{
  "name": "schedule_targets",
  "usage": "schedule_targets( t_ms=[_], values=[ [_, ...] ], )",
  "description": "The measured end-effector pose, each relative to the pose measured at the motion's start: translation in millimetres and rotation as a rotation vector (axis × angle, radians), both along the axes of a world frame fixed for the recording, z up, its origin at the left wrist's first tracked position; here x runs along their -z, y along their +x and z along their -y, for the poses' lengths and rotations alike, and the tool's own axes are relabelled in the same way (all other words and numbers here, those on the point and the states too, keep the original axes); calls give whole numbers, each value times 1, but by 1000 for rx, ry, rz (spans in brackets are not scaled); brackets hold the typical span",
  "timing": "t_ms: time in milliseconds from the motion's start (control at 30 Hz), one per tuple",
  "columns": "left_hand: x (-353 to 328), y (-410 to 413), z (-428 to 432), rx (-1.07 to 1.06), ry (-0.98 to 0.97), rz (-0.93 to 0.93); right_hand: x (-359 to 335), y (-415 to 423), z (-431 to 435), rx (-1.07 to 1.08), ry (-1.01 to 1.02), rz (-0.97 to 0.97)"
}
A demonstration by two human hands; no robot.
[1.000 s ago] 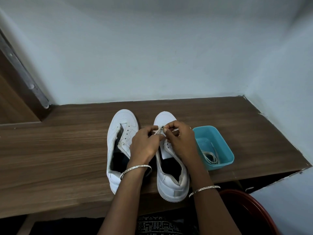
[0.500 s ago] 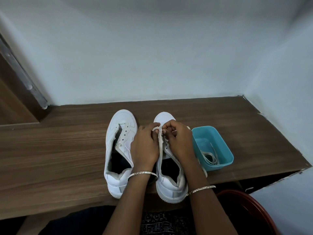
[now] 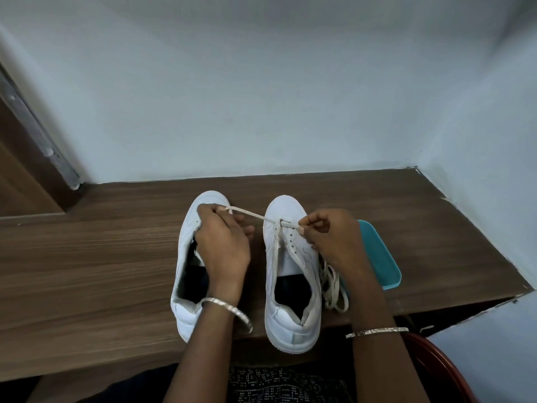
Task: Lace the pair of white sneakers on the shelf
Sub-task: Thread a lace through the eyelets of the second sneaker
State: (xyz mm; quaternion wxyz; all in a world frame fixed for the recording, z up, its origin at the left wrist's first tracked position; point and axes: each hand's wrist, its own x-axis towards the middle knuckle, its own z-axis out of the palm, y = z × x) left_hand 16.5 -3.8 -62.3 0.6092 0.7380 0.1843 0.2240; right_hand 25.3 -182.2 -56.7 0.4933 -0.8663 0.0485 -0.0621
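Two white sneakers stand side by side on the wooden shelf (image 3: 101,257), toes toward the wall. The left sneaker (image 3: 186,274) has no lace. A white lace (image 3: 250,214) runs through the front eyelets of the right sneaker (image 3: 287,286). My left hand (image 3: 223,245) hovers over the left sneaker and pinches one end of the lace, drawn taut to the left. My right hand (image 3: 328,237) pinches the other end just right of the eyelets. The rest of the lace lies bunched beside the right sneaker, under my right wrist.
A teal plastic tub (image 3: 377,257) sits on the shelf right of the right sneaker, partly behind my right forearm. Walls close the back and right side. A dark red rounded object (image 3: 441,370) is below the shelf edge at lower right.
My hands, which were together over the right sneaker's front eyelets, have pulled apart. The left hand drew its lace end out to the left, so the lace is now taut across.
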Motion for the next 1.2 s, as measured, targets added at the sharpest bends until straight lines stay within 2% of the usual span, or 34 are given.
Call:
schedule_targets(
  t_ms=[167, 233, 267, 300, 367, 400, 500, 600, 700, 767, 900, 1133, 1200],
  values=[
    [-31, -2, -23, 126, -842, -17, -9, -3, 18, 15, 44, -29],
    [-37, -2, -30, 146, -1084, 55, -11, -6, 23, 11, 62, -36],
    [-37, -2, -33, 137, -1129, 95, -11, -7, 25, 13, 70, -32],
    [-37, -3, -36, 132, -1102, 126, -11, -8, 27, 20, 73, -21],
    [-34, -2, -39, 139, -878, 163, -11, -9, 30, 34, 81, 3],
    [-33, -3, -39, 157, -685, 167, -13, -9, 29, 36, 115, 11],
    [-29, -6, -34, 271, 66, 145, -19, -10, 23, 8, 324, 31],
    [-20, -7, -25, 407, 691, 59, -21, -8, 11, -10, 459, 49],
    [-8, -6, -18, 408, 1036, -141, -17, -8, 0, 43, 500, 61],
    [-4, -6, -15, 379, 1092, -165, -14, -9, -5, 96, 481, 88],
    [-6, -8, -6, 331, 888, -53, -10, -14, -16, 186, 483, 149],
    [2, -10, -1, 292, 766, -48, 6, -30, -36, 261, 635, 136],
    [1, -11, 1, 293, 632, -63, 5, -27, -32, 298, 619, 127]
  ],
)
